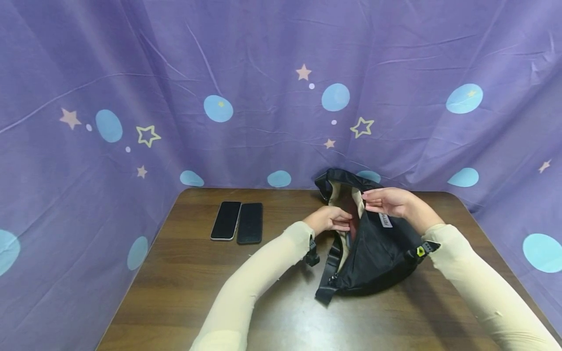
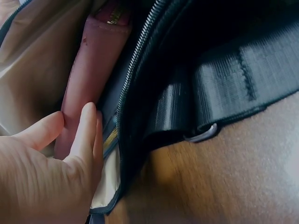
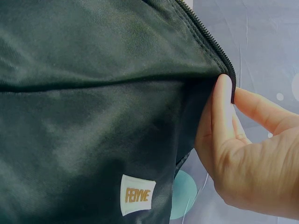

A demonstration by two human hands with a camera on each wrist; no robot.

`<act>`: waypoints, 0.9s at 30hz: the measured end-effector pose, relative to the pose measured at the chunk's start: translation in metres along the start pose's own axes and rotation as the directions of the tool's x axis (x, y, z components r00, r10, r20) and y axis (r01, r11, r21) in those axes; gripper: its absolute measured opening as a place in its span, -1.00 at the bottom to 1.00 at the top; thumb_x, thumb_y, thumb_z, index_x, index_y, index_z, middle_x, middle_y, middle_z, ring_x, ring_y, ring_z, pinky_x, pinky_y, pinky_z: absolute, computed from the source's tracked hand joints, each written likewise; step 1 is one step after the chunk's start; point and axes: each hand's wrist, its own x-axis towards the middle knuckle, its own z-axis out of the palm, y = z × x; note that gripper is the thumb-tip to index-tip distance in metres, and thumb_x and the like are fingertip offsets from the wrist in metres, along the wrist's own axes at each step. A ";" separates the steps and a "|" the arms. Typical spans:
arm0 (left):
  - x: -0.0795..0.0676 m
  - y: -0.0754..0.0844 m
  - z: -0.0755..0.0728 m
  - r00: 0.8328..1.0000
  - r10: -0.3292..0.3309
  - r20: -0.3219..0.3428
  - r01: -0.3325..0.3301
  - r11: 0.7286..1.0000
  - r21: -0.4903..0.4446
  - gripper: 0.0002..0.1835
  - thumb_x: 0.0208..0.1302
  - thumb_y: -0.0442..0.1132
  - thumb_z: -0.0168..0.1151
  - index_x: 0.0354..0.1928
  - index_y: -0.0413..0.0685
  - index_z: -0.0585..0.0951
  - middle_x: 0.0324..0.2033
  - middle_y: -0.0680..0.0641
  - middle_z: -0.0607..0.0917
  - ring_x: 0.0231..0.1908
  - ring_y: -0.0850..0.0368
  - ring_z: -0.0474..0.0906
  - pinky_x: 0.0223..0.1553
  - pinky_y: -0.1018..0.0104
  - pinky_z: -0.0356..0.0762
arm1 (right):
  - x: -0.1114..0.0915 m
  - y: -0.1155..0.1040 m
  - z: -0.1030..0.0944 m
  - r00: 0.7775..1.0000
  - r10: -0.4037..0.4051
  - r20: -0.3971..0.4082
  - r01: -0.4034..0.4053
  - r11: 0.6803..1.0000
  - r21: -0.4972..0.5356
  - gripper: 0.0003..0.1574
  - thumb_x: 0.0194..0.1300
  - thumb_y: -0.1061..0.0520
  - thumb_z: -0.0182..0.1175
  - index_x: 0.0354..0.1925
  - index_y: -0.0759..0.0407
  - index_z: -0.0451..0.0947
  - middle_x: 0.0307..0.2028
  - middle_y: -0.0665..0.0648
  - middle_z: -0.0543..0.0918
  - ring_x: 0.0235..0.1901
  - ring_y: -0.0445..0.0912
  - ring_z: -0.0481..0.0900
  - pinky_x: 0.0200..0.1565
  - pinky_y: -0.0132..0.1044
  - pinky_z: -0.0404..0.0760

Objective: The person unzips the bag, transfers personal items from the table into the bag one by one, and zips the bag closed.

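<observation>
A black zippered bag (image 1: 382, 263) with a beige lining lies on the table, its mouth spread and facing left. My left hand (image 1: 328, 219) reaches into that mouth. In the left wrist view, its thumb and fingers (image 2: 86, 128) pinch the sides of a pinkish-red wallet (image 2: 96, 60) with a gold zipper at its far end. The wallet's lower end is hidden behind the hand. My right hand (image 1: 388, 201) pinches the zippered edge (image 3: 229, 70) of the opening between thumb and fingers, holding that side up. A white label (image 3: 137, 195) shows on the bag's front.
Two dark-screened phones, a white-edged one (image 1: 226, 221) and a black one (image 1: 250, 223), lie side by side left of the bag. A black strap (image 1: 329, 273) hangs onto the wooden table (image 1: 184, 292). A purple patterned curtain (image 1: 263, 63) encloses the table's back and sides.
</observation>
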 end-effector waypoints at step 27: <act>-0.058 0.011 0.012 0.999 -0.002 -0.052 0.002 1.000 0.008 -0.71 0.38 -0.53 0.17 0.10 -0.43 0.58 0.23 -0.32 0.62 0.28 -0.19 0.54 0.33 0.03 0.54 | -0.001 0.001 0.000 1.000 -0.004 0.025 0.003 0.999 0.038 -0.67 0.58 0.34 -0.08 -0.22 0.07 0.56 -0.29 -0.10 0.69 -0.23 -0.28 0.65 -0.05 -0.45 0.70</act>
